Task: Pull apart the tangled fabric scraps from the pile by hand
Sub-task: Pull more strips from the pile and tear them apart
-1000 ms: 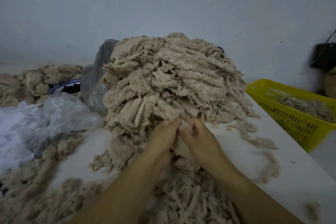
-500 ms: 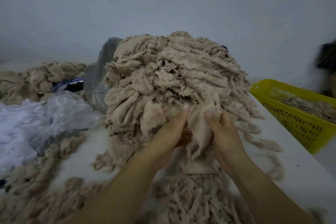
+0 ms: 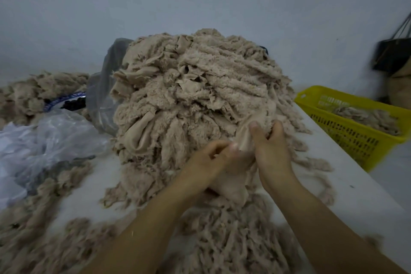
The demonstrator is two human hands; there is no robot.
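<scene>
The big pile of beige fabric scraps (image 3: 189,100) sits heaped in the middle of the white desk (image 3: 360,187), and both hands work at its near front edge. The left hand (image 3: 211,159) has its fingers (image 3: 222,146) curled, pinching a smooth beige scrap (image 3: 233,189) that hangs down between the two hands, while the right hand (image 3: 272,153) grips the same scrap higher up, right against the pile. A yellow basket (image 3: 347,138) with more scraps stands at the right, and a crumpled plastic bag (image 3: 55,138) lies at the left.
</scene>
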